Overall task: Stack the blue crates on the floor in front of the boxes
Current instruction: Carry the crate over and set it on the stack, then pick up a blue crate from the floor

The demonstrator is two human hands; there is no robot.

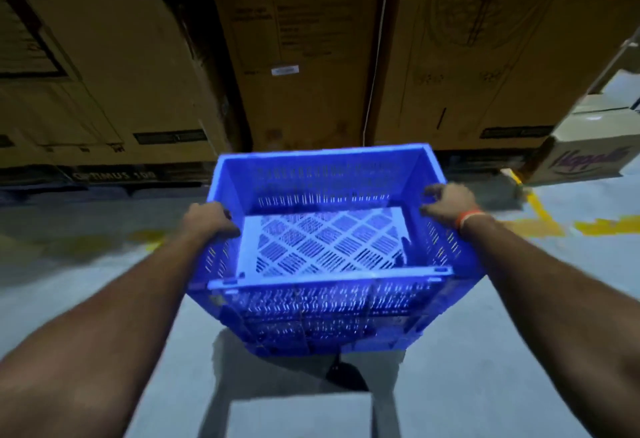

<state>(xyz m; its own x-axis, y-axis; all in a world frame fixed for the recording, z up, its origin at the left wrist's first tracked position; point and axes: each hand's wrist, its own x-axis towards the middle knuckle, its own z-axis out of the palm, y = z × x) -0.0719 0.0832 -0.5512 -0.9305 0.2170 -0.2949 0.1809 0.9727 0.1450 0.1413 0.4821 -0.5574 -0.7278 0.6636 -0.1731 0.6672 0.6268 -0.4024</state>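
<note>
A blue slotted plastic crate (pixel 322 295) fills the middle of the head view, in front of the tall cardboard boxes (pixel 304 50). It seems to sit on top of another blue crate (pixel 311 340), whose wall shows below it. My left hand (pixel 209 221) grips the crate's left rim, fingers curled over the edge. My right hand (pixel 448 202), with an orange band at the wrist, holds the right rim. The crate is empty and its lattice bottom shows.
Large brown cardboard boxes stand in a row on low pallets (pixel 114 174) along the back. A smaller white carton (pixel 585 157) sits at the right. Yellow lines (pixel 606 224) mark the grey concrete floor (pixel 104 264).
</note>
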